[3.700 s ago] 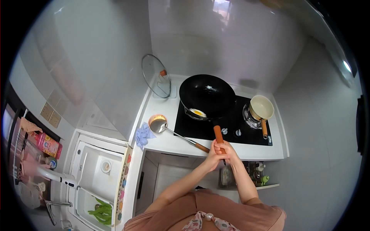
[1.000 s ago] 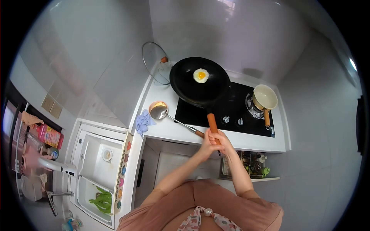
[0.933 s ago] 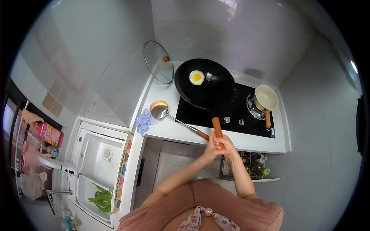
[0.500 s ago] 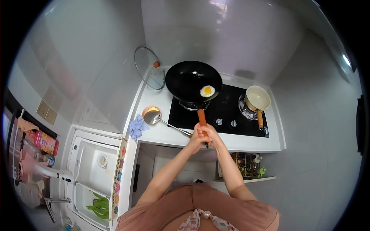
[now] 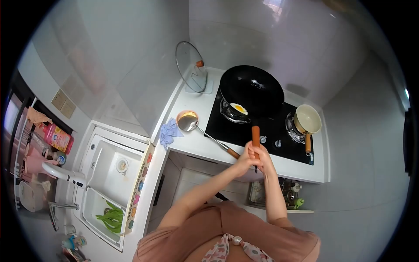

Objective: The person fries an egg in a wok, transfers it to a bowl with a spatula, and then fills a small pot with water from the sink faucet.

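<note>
Both my hands are wrapped round the orange-brown handle [image 5: 255, 131] of a black wok [image 5: 257, 85]. My left hand [image 5: 245, 160] is closed on the handle's left side. Against it, my right hand [image 5: 263, 160] grips from the right. The wok is held tilted, above and to the right of the left burner [image 5: 231, 114]. A fried egg [image 5: 238, 108] with a yellow yolk lies near its lower left rim. A ladle [image 5: 187, 123] rests across a small orange bowl [image 5: 194, 113], its wooden handle end close to my left hand.
A cream saucepan [image 5: 307, 118] stands on the right burner. A glass lid [image 5: 191, 65] leans in a stand at the back left. A blue cloth [image 5: 169, 132] lies by the bowl. Green leaves [image 5: 112, 218] are in the sink [image 5: 104, 163]. Below the counter, a drawer [image 5: 257, 192] is pulled out.
The wok has shifted right relative to the left burner and its tilt has changed. The egg has slid from the wok's right side to its lower left. My view has turned somewhat left.
</note>
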The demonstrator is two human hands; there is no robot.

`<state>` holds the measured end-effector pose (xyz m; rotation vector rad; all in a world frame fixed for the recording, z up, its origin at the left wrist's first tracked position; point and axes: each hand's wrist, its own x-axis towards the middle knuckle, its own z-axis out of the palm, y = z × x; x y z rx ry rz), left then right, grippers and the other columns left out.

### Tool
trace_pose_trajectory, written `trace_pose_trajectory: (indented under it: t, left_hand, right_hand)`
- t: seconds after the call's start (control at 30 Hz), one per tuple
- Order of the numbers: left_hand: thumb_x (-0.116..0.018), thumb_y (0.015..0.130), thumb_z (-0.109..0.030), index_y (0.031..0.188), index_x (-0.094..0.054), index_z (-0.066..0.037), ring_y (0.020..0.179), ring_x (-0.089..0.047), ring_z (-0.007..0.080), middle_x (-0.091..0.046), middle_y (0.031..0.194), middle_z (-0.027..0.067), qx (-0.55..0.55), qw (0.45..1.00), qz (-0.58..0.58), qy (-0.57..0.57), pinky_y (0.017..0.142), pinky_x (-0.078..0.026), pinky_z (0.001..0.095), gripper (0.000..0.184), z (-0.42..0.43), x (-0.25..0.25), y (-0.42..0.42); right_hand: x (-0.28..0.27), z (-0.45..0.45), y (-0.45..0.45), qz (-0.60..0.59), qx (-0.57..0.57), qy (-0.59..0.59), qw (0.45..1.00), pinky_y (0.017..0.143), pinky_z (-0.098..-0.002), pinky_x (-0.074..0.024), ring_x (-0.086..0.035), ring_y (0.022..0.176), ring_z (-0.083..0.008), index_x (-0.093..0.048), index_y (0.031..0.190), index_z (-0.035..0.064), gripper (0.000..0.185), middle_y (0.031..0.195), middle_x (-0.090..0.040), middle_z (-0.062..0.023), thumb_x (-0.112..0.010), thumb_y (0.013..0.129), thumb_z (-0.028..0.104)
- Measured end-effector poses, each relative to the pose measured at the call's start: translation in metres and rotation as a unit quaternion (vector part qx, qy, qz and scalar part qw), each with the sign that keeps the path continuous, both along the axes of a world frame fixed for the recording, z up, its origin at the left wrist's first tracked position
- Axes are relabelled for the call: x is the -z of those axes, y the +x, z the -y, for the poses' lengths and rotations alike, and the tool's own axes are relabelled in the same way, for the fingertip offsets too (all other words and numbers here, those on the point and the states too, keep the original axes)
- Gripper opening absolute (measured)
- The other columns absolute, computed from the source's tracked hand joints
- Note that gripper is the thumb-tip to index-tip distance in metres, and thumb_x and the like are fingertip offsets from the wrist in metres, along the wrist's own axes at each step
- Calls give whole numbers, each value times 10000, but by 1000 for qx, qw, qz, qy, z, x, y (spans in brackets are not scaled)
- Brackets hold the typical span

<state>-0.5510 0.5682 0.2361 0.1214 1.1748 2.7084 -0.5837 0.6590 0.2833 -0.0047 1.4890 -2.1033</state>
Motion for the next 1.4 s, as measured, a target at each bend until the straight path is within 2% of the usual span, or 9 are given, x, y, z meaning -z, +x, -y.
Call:
trace_pose_trajectory:
  t: [0.07,0.17,0.43,0.7,0.73,1.17,1.3,1.37,1.4]
  left_hand:
    - [-620,590,74,1331,-107,-76,1027,-485,178,-403,1138,90,-3,1000,12,-25,824,-444,298,913,15,1,-10]
    - [-654,591,35,1342,-63,-58,965,-502,182,-428,1108,111,-27,999,13,-44,778,-460,298,961,31,3,-3]
    - [-688,571,51,1333,-91,-86,1041,-472,180,-410,1136,97,-46,997,20,-59,806,-462,304,978,7,-5,45]
    - [-623,591,50,1332,-128,-94,971,-504,148,-432,1100,72,-30,997,8,-72,783,-464,283,903,24,10,-3]
    - [-667,586,2,1339,-90,-64,987,-476,165,-409,1116,113,-28,997,14,-72,789,-453,289,951,27,11,-6]
    - [-686,561,-39,1325,-151,-73,995,-462,165,-412,1094,77,5,997,16,-79,813,-441,298,933,48,16,-15]
    - [-740,576,-101,1338,-126,-67,993,-468,170,-422,1082,81,33,982,15,-187,822,-438,299,979,54,13,-20]
    - [-752,624,-137,1363,-13,-62,1051,-462,187,-362,1219,108,52,975,-2,-214,840,-439,298,1048,57,24,-23]
    - [-748,641,-142,1367,23,-66,1063,-460,191,-334,1261,115,42,977,-20,-209,844,-440,299,1062,56,26,-21]
  right_hand:
    - [7,12,-13,0,-4,-15,1000,431,-184,-351,-440,507,-66,-453,801,53,110,632,-464,-7,-548,787,107]
    - [14,29,-8,11,-16,-38,999,423,-183,-351,-443,499,-76,-441,827,42,148,646,-458,-21,-559,781,118]
    - [9,6,32,49,-44,-25,998,430,-169,-331,-428,503,-52,-486,882,38,151,642,-467,-4,-561,773,110]
    - [16,21,-10,39,-28,-43,998,425,-177,-358,-458,515,-78,-439,815,44,135,658,-466,-26,-553,787,109]
    - [20,25,-14,36,-23,-45,998,422,-177,-361,-460,511,-78,-437,810,44,133,661,-470,-29,-552,787,107]
    - [37,42,-21,41,-1,-69,997,423,-165,-356,-449,506,-71,-437,847,46,135,652,-459,-17,-549,786,87]
    - [38,38,-19,61,10,-89,994,438,-178,-378,-468,512,-88,-451,824,50,142,642,-473,-23,-520,827,174]
    - [49,36,-22,75,1,-118,990,447,-188,-392,-483,520,-101,-457,806,53,184,643,-486,-29,-499,846,228]
    - [48,35,-21,61,-21,-110,992,493,-219,-428,-514,547,-130,-495,826,47,336,668,-525,-45,-410,892,365]
